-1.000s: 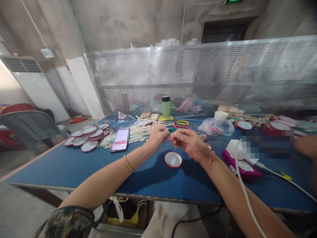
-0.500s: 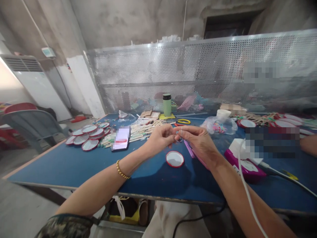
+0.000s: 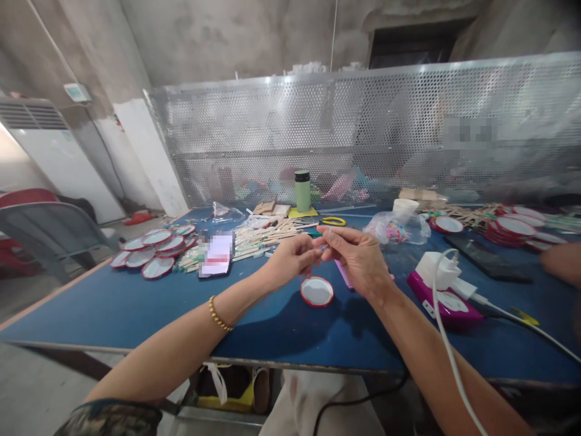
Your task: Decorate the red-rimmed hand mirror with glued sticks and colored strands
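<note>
My left hand and my right hand meet over the middle of the table, fingertips almost touching. Both are closed in a pinch around a tiny thing, too small and too covered to name; a pale, clear bit shows at the right fingertips. Just below them on the blue table lies a round white disc with a red rim. A purple strip-like object lies partly hidden behind my right hand.
Red-rimmed discs and a phone lie left, beside wooden sticks. A green bottle and yellow-handled tool stand or lie behind. Right are a plastic bag, a magenta power strip with cables, and another person's arm.
The whole view has shifted a little, so things on the table sit slightly further left. My hands stay together in the same pinch, with small finger movements.
</note>
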Available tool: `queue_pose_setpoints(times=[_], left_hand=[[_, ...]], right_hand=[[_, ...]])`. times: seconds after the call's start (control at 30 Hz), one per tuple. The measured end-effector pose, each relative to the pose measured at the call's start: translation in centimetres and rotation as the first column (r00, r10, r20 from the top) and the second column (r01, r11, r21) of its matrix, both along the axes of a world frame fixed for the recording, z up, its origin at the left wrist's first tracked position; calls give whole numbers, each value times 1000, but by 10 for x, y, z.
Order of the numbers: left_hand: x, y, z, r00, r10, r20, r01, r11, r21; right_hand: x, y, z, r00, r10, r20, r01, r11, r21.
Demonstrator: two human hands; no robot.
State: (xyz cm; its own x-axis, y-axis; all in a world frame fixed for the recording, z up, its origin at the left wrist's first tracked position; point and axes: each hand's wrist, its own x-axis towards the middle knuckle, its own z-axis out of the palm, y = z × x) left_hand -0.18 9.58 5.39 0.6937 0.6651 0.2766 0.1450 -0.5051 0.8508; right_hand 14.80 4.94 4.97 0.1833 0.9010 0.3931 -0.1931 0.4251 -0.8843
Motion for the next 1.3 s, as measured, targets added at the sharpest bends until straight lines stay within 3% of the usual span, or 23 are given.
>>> queue_pose_setpoints(times=[0.07,0.13,0.23,0.3,0.43,0.5,0.6,0.67,0.73,0.83,0.93,1.13,1.3], left_hand=[[-10,-6,5,962,57,-267,1,977,214],[-18,-14,5,849,194,-492,7,926,378],[-21,-25,-3,660,281,-696,72,899,432],[-18,-29,-11,620,304,-723,83,891,445],[-14,-20,-21,688,287,-667,45,900,434],[-16,-12,-19,743,330,-583,-5,872,489],[-22,-2,-8,819,385,-426,-81,812,578],[-26,0,2,870,322,-373,-64,824,563],[-28,0,9,903,249,-350,-20,838,546],[-27,0,9,923,152,-353,69,839,541],[-26,-2,3,931,102,-350,113,832,542],[-24,-6,-1,920,133,-368,79,858,507],[-25,1,-7,939,82,-333,146,783,605]], right_hand=[[4,-2,3,998,-43,48,44,998,-36],[8,-3,6,993,-60,98,66,996,-61],[11,-2,6,979,-69,192,86,993,-85],[12,-1,4,958,-86,275,115,989,-90],[16,2,-2,894,-91,438,148,984,-98],[19,4,-5,855,-99,510,158,985,-73],[23,7,-7,773,-196,603,231,973,20],[24,7,-6,738,-222,637,258,965,37],[21,6,-6,758,-145,636,202,979,-16],[15,4,-8,802,43,596,39,992,-124],[12,4,-11,807,127,577,-24,983,-183],[12,10,-17,750,97,654,17,986,-166],[9,12,-20,734,86,674,0,992,-127]])
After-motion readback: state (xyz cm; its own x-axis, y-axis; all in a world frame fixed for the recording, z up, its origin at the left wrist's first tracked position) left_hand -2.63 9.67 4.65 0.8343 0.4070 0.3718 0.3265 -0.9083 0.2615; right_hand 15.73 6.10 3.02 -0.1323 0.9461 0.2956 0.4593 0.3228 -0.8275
